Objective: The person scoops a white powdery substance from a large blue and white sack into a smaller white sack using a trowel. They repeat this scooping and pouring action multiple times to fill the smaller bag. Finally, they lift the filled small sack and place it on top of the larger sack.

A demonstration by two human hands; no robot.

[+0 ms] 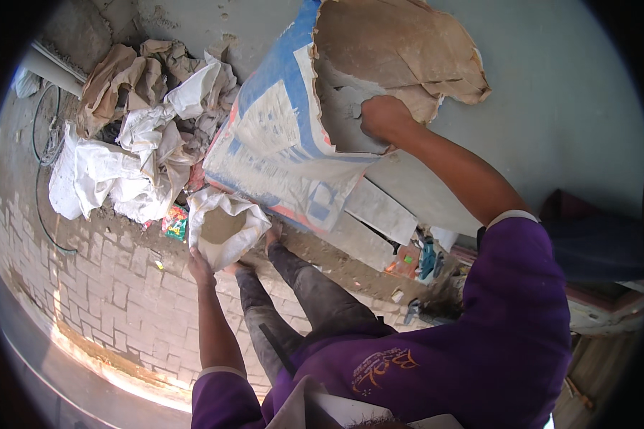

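My left hand (202, 267) grips the near edge of a small white woven sack (245, 249), holding its mouth open. Grey-brown powder (222, 230) lies inside this sack. My right hand (386, 119) is closed in a fist in the torn-open mouth of a large blue and white paper bag (265, 136). Pale grey powder (347, 100) shows inside the bag beside my knuckles. Whatever the fist grips is hidden or too powdery to make out. The bag's torn brown flap (401, 43) stands up against the wall behind.
Crumpled white sacks (107, 171) and brown paper (118, 82) are heaped at the left. A black cable (41, 200) curves over the paving bricks (114, 286). Pale flat slabs (381, 209) lie right of the big bag, with small litter near them. A grey wall (551, 93) rises behind.
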